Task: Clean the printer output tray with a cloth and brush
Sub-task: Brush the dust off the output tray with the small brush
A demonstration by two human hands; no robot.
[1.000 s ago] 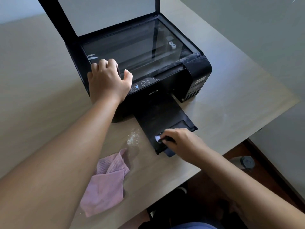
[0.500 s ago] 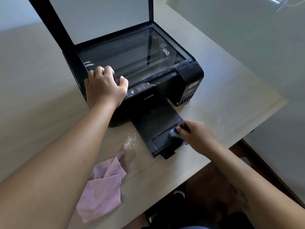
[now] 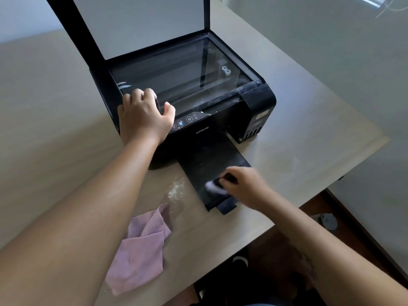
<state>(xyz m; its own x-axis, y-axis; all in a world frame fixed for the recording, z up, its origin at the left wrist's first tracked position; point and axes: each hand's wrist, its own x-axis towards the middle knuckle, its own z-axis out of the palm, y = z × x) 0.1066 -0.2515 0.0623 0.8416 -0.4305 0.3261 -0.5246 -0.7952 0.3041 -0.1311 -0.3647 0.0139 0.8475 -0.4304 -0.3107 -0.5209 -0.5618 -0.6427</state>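
Tray [image 3: 212, 164] juts from our one printer [image 3: 220, 120]; our right hand [image 3: 245, 186] pinches one brush [image 3: 213, 187] on it, left hand [image 3: 143, 118] curled gripping the printer's corner, one cloth [image 3: 139, 248] nearby.

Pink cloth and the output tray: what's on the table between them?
In the head view, a small patch of white dust lies on the bare table between the pink cloth and the output tray; nothing else is there.
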